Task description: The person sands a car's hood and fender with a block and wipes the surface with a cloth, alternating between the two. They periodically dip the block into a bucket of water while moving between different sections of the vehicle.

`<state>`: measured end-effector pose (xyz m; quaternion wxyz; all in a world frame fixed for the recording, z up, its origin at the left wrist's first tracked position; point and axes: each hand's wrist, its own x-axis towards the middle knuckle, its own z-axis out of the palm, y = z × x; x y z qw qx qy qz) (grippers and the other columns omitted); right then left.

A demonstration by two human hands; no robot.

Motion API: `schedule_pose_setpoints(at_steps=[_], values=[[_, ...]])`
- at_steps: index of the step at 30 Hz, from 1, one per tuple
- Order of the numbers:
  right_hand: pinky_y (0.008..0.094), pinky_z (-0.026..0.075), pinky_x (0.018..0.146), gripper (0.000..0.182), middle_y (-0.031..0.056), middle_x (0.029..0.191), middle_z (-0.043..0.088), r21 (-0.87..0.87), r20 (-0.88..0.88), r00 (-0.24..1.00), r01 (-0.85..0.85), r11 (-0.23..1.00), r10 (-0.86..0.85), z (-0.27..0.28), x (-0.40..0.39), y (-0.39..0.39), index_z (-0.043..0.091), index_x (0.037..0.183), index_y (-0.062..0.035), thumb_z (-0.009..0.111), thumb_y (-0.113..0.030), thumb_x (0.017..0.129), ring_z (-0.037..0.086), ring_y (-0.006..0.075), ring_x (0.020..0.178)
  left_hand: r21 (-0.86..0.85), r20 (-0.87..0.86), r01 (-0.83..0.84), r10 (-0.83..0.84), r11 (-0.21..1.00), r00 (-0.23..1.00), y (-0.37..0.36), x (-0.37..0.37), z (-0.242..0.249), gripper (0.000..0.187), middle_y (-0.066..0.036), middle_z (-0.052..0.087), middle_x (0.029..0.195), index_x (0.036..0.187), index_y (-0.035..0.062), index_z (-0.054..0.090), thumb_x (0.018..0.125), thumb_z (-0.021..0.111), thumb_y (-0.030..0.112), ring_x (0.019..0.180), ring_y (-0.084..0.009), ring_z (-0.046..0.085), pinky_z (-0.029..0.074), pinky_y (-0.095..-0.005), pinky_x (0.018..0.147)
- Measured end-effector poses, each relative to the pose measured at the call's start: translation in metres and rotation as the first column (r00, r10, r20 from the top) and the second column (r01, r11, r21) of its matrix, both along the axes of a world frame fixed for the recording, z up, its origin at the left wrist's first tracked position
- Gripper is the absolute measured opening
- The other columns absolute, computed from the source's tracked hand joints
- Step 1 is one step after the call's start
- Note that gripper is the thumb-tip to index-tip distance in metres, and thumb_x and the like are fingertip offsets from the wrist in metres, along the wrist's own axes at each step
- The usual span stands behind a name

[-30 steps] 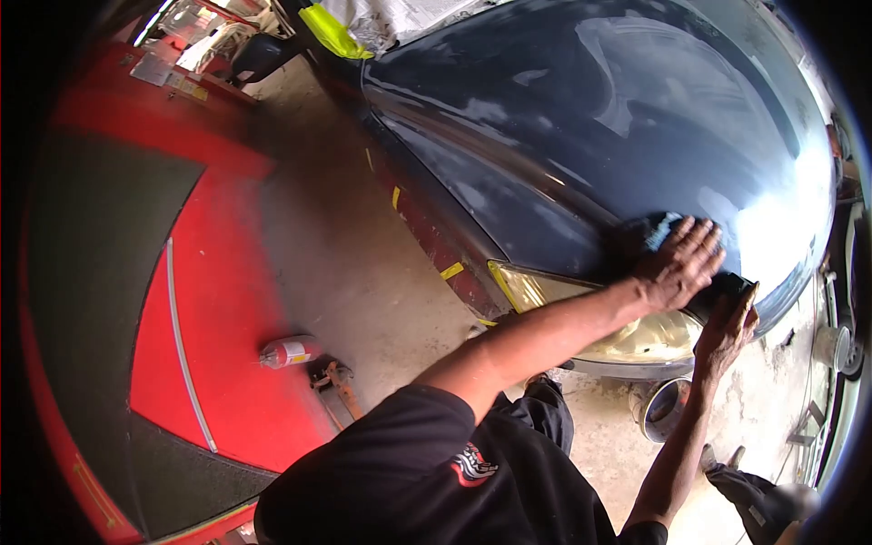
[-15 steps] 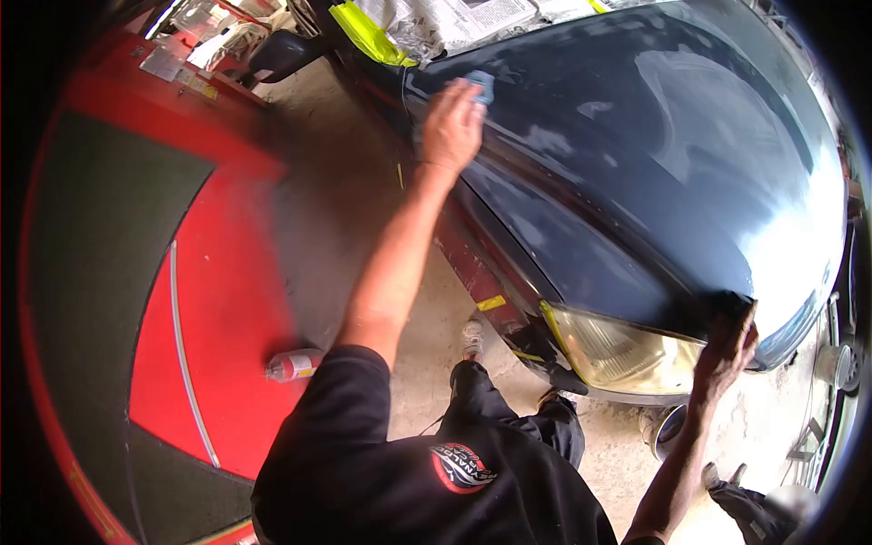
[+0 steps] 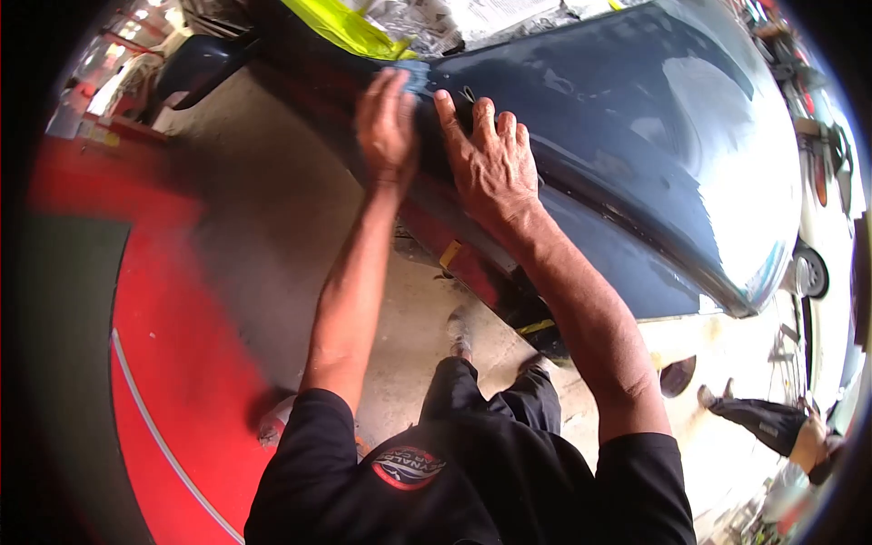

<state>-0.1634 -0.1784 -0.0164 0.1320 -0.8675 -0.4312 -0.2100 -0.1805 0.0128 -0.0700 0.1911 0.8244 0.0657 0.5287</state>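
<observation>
The dark blue car hood [image 3: 627, 118] and its fender fill the upper right. My left hand [image 3: 386, 132], slightly blurred, presses a blue cloth or pad [image 3: 413, 77] onto the body near the hood's rear corner. Close beside it, my right hand [image 3: 495, 168] lies over the seam between hood and fender, thumb apart and fingers bent. Something black shows between thumb and fingers, but its kind is not clear. Bright yellow masking material [image 3: 350, 27] and newspaper [image 3: 500, 18] cover the area just above my hands.
A side mirror [image 3: 204, 68] juts out at upper left. On the left stands a red and dark grey panel [image 3: 191, 354], with a red bottle [image 3: 275, 421] by it. Another person [image 3: 763, 422] is at lower right, near a bucket [image 3: 678, 375]. A white car [image 3: 822, 245] stands farther right.
My right hand has moved from the hood's front corner above the headlight up beside my left hand. The left hand and blue cloth have shifted left. The view has turned.
</observation>
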Motion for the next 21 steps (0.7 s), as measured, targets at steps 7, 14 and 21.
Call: schedule_pose_setpoints(at_steps=[7,14,21], values=[[0.0527,0.049,0.101,0.073,0.0226,0.141,0.054,-0.237,0.044,0.993,0.116,0.965,-0.108,-0.01,0.016,-0.202,0.05,0.157,-0.0218,0.079,-0.017,0.091,0.058,0.0412,0.122,0.09,0.085,-0.086,0.078,0.992,0.993,0.038,0.005,-0.018,0.033,-0.018,0.064,0.14,0.13,0.0041,0.068,0.106,0.057,0.024,0.132,-0.041,0.058,0.042,-0.051,0.114],[0.0458,0.05,0.097,0.072,0.0139,0.128,0.057,-0.244,0.018,0.979,-0.191,0.951,0.202,0.029,0.037,0.003,0.048,0.157,-0.0272,0.073,-0.018,0.091,0.06,0.0338,0.108,0.043,0.111,-0.026,0.021,0.999,0.994,0.04,0.003,-0.02,0.034,-0.019,0.063,0.139,0.133,0.004,0.068,0.105,0.058,0.019,0.133,-0.0404,0.057,0.042,-0.0507,0.113],[0.046,0.05,0.099,0.071,0.0125,0.126,0.057,-0.338,0.046,0.98,-0.169,0.926,0.195,0.028,0.038,-0.07,0.047,0.158,-0.0283,0.074,-0.025,0.093,0.061,0.034,0.109,0.015,0.093,-0.043,0.041,0.999,0.995,0.041,0.005,-0.023,0.034,-0.017,0.062,0.14,0.134,0.0065,0.068,0.104,0.06,0.02,0.134,-0.0393,0.055,0.041,-0.0508,0.114]])
